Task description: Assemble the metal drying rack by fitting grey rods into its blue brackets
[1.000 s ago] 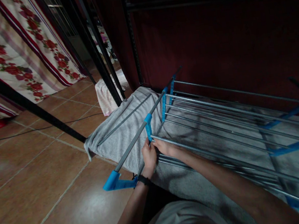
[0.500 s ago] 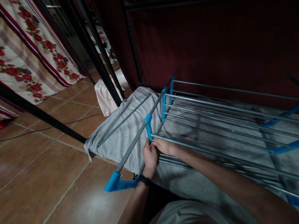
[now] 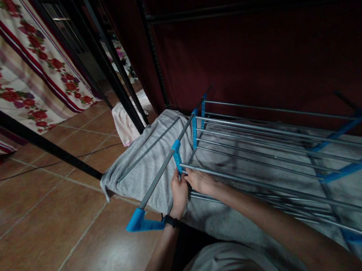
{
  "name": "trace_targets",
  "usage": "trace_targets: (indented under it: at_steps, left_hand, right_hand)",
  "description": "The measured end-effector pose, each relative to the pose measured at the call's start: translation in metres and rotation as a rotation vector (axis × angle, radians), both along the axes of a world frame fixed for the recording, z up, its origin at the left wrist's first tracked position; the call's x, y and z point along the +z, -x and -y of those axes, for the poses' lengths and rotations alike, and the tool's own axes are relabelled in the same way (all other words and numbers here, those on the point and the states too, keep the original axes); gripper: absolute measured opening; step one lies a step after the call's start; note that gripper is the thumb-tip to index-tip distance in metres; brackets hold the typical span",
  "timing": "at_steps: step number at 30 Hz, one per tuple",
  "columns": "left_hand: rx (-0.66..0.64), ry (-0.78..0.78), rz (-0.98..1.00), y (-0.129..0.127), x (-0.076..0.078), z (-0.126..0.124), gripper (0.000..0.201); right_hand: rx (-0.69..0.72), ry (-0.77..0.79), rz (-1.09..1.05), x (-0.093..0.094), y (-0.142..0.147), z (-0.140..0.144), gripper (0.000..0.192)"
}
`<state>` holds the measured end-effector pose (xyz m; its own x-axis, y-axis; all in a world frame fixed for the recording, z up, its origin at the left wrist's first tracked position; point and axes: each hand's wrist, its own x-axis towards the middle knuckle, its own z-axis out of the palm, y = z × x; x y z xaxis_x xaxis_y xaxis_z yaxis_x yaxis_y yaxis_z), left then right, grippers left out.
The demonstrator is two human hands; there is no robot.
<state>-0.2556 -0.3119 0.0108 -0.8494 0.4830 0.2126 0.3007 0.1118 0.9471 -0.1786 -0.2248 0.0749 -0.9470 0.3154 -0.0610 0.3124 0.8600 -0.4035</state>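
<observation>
A metal drying rack (image 3: 240, 173) with grey rods and blue plastic fittings stands in front of me on a grey cloth. My left hand (image 3: 178, 194) is closed at the lower end of a blue bracket (image 3: 176, 154) on the rack's near side. Right beside it, my right hand (image 3: 201, 181) has its fingers bent in at the same joint, just under a rod's end. The fingertips of both hands nearly meet there, and the exact grip is partly hidden. A blue corner piece (image 3: 139, 222) ends the grey side bar left of my wrist.
The grey cloth (image 3: 147, 158) drapes over a low surface beneath the rack. Black metal posts (image 3: 110, 60) rise at the left, with a slanting black bar (image 3: 50, 145). Behind are a dark red panel (image 3: 240, 55) and a floral curtain (image 3: 1, 80). A thin cable (image 3: 70, 159) crosses the tiled floor.
My view has shifted slightly, and the rack's far end sits a little further left. Both hands stay at the same bracket, with small finger movements.
</observation>
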Motion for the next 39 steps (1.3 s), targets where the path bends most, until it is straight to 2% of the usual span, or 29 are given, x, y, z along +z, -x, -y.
trace_targets:
  at_steps: [2,4,6,8,11,14,18,25,39]
  left_hand:
    - [0.0,-0.024,0.006,-0.001,0.002,0.002,0.035]
    - [0.0,-0.063,0.007,-0.003,0.005,0.005,0.041]
    - [-0.004,-0.117,0.002,-0.005,0.01,0.007,0.048]
    - [0.001,-0.171,-0.002,-0.007,0.018,0.007,0.053]
    - [0.015,-0.201,0.002,-0.006,0.029,0.001,0.049]
    - [0.006,-0.183,-0.009,-0.002,0.036,-0.006,0.038]
    - [0.021,-0.15,-0.038,-0.001,0.041,-0.009,0.034]
    - [0.069,-0.145,-0.052,-0.008,0.048,-0.012,0.03]
    - [0.126,-0.098,-0.082,-0.007,0.04,-0.015,0.034]
  right_hand:
    - [0.018,-0.126,-0.084,-0.001,-0.017,0.009,0.049]
    - [0.112,-0.227,-0.198,0.003,-0.037,0.018,0.052]
    - [0.238,-0.288,-0.298,0.012,-0.056,0.025,0.051]
    - [0.282,-0.336,-0.352,0.028,-0.069,0.027,0.048]
    - [0.135,-0.431,-0.339,0.05,-0.075,0.019,0.046]
    - [-0.018,-0.495,-0.209,0.061,-0.07,0.006,0.045]
    - [-0.048,-0.498,-0.069,0.063,-0.065,0.0,0.042]
    - [-0.038,-0.483,-0.032,0.061,-0.065,0.001,0.04]
    - [-0.038,-0.484,-0.039,0.059,-0.063,0.0,0.038]
